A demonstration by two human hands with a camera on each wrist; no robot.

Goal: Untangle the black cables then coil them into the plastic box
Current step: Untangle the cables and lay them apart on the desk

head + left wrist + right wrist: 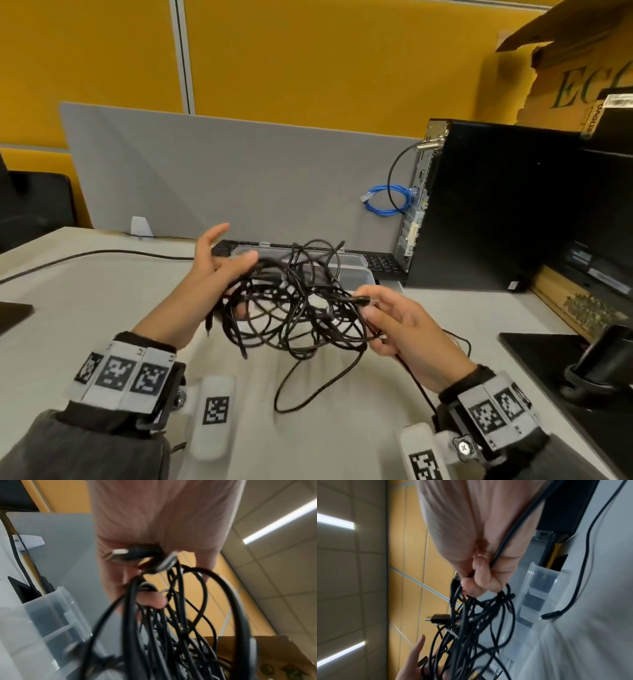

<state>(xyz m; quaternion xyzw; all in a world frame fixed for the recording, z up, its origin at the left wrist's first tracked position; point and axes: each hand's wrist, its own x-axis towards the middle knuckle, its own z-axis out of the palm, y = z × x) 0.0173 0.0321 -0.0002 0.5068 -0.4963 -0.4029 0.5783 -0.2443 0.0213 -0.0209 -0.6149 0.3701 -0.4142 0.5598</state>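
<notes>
both forearms reach forward and are raised off the surface point(85, 291). the left hand point(212, 274) has its forefinger stretched upward and its thumb out, the lower fingers curled through the black cables point(294, 308). the right hand point(400, 329), palm turned inward, pinches a cable plug point(363, 301) between thumb and forefinger, its other fingers curled.

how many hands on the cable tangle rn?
2. The left hand grips the black cables on the tangle's left side. The right hand pinches a plug end on its right side, with other strands running under its fingers.
</notes>
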